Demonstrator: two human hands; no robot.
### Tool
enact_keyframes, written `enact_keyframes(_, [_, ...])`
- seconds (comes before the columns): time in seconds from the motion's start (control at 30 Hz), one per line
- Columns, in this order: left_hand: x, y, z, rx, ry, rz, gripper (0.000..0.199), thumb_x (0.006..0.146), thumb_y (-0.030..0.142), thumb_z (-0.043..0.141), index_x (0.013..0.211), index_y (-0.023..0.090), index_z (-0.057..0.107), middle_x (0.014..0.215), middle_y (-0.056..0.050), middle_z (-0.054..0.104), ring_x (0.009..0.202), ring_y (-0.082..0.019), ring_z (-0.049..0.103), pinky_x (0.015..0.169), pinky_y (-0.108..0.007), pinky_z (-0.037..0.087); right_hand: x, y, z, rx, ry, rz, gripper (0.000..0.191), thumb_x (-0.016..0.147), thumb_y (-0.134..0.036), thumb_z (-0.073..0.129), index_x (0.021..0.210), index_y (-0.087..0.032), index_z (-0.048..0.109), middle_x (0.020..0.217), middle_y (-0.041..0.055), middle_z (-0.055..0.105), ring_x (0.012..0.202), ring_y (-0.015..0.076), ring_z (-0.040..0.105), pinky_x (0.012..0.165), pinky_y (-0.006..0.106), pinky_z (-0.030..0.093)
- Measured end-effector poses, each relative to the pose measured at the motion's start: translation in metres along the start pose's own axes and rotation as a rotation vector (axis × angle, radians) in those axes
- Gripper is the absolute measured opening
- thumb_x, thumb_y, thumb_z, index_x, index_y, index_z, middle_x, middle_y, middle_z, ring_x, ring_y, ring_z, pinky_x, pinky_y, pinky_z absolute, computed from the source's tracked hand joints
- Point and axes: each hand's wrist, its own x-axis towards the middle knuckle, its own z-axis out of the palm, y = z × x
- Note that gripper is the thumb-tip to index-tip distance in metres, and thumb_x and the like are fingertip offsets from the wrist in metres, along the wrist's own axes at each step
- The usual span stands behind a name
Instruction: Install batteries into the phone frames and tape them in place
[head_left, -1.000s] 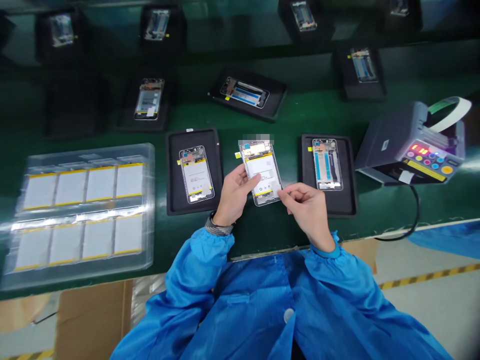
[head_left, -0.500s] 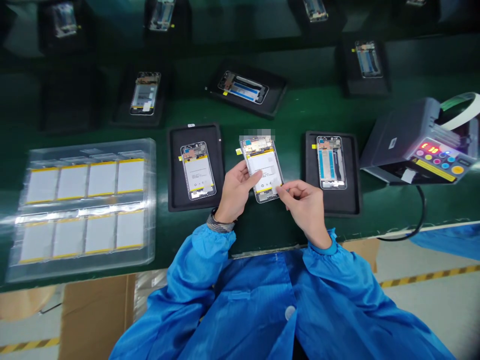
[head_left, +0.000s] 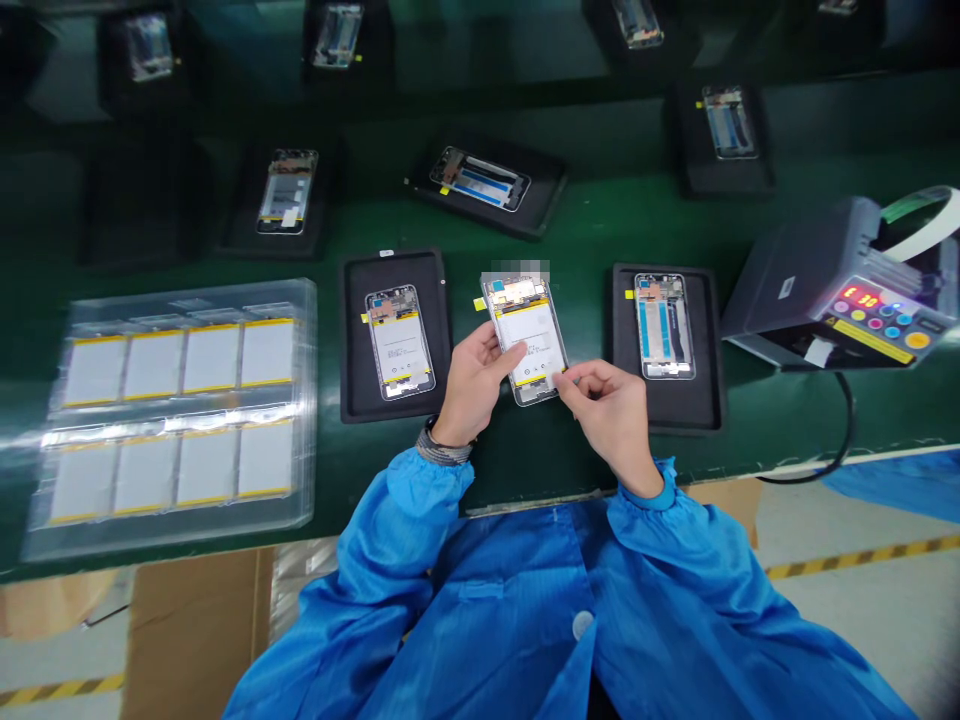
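Observation:
An opened phone (head_left: 534,325) with a white battery inside is held above the green table, a yellow tab sticking out at its upper left. My left hand (head_left: 478,382) grips its left side, thumb over the battery. At the lower right corner, the fingertips of my right hand (head_left: 606,405) are pinched on the phone's edge. To the left, a black tray (head_left: 352,365) carries another phone (head_left: 400,342) with a battery. On the right, a black tray (head_left: 706,345) bears a phone (head_left: 666,327) showing blue strips.
A clear plastic tray (head_left: 304,450) with several white batteries lies at the left. A dark machine (head_left: 802,270) with a red display and a cable stands at the right. Farther back are several black trays with phones, one of them (head_left: 553,190) tilted sideways.
Trays and batteries on the left, along with the nearer left phone, appear slightly farther right in view. Both hands keep the same hold on the phone.

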Motion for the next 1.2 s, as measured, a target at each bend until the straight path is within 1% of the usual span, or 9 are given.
enact_keyframes(0.2, [-0.001,0.003,0.001,0.006,-0.004,-0.015,0.048,0.076,0.034,0.087,0.117,0.016,0.069,0.127,-0.012,0.073,0.120,-0.030,0.069,0.105,-0.043,0.055,0.000,-0.005,-0.002,0.076,-0.024,0.041,0.037,0.082,-0.052,0.078,0.079,-0.017,0.068,0.050,-0.0043,0.049,0.046,0.0090,0.039,0.046,0.023,0.029])
enact_keyframes(0.37, [-0.001,0.003,0.002,0.019,-0.011,-0.003,0.046,0.077,0.035,0.086,0.116,0.016,0.070,0.129,-0.012,0.072,0.123,-0.032,0.067,0.106,-0.045,0.054,0.000,-0.005,-0.001,0.063,-0.031,0.037,0.039,0.082,-0.054,0.078,0.077,-0.017,0.067,0.050,-0.0043,0.048,0.046,0.0094,0.038,0.046,0.024,0.028])
enact_keyframes(0.63, [-0.001,0.002,0.001,0.006,0.009,0.002,0.047,0.076,0.032,0.087,0.116,0.015,0.070,0.126,-0.012,0.074,0.119,-0.030,0.069,0.106,-0.044,0.055,-0.001,-0.003,0.004,-0.020,0.006,-0.019,0.029,0.086,-0.043,0.074,0.077,-0.017,0.065,0.051,-0.0064,0.043,0.048,0.0089,0.033,0.050,0.026,0.026])
enact_keyframes(0.8, [0.000,0.003,0.000,0.012,0.010,0.000,0.048,0.075,0.033,0.087,0.116,0.015,0.070,0.127,-0.013,0.073,0.121,-0.032,0.068,0.106,-0.046,0.054,0.000,0.000,0.003,-0.118,-0.008,-0.055,0.028,0.087,-0.042,0.074,0.079,-0.017,0.064,0.052,-0.0076,0.041,0.050,0.0088,0.031,0.051,0.026,0.026])
enact_keyframes(0.9, [0.000,0.003,-0.002,0.007,0.015,-0.011,0.049,0.074,0.033,0.088,0.116,0.015,0.070,0.127,-0.013,0.073,0.121,-0.031,0.068,0.106,-0.045,0.054,0.003,0.002,0.001,-0.179,0.012,-0.097,0.027,0.085,-0.041,0.077,0.086,-0.018,0.063,0.054,-0.0087,0.041,0.051,0.0091,0.035,0.052,0.025,0.030])
enact_keyframes(0.97, [0.000,0.003,-0.003,0.006,0.012,-0.015,0.050,0.074,0.034,0.088,0.117,0.016,0.070,0.127,-0.012,0.073,0.121,-0.031,0.068,0.106,-0.045,0.054,0.007,0.003,-0.001,-0.167,0.023,-0.118,0.034,0.081,-0.041,0.081,0.098,-0.019,0.062,0.059,-0.0085,0.046,0.053,0.0098,0.041,0.053,0.024,0.035])
enact_keyframes(1.03, [0.000,0.004,-0.004,0.005,-0.003,-0.012,0.050,0.075,0.034,0.088,0.118,0.016,0.070,0.127,-0.012,0.073,0.121,-0.031,0.068,0.106,-0.044,0.054,0.012,0.001,-0.001,-0.063,-0.033,-0.092,0.045,0.078,-0.047,0.083,0.106,-0.020,0.061,0.067,-0.0060,0.055,0.055,0.0104,0.048,0.052,0.024,0.040])
enact_keyframes(1.13, [-0.002,0.006,-0.005,0.021,-0.041,-0.004,0.050,0.076,0.036,0.087,0.119,0.016,0.070,0.126,-0.012,0.074,0.120,-0.031,0.068,0.106,-0.045,0.053,0.017,-0.003,0.001,0.124,-0.244,0.015,0.048,0.083,-0.060,0.076,0.104,-0.019,0.062,0.076,-0.0006,0.065,0.051,0.0108,0.053,0.045,0.024,0.042])
enact_keyframes(1.2, [-0.002,0.009,-0.006,0.041,-0.059,0.003,0.050,0.077,0.037,0.087,0.119,0.016,0.071,0.126,-0.012,0.074,0.120,-0.031,0.068,0.106,-0.045,0.053,0.020,-0.006,0.005,0.184,-0.338,0.047,0.050,0.085,-0.064,0.072,0.103,-0.019,0.062,0.076,0.0003,0.068,0.046,0.0107,0.054,0.041,0.024,0.041])
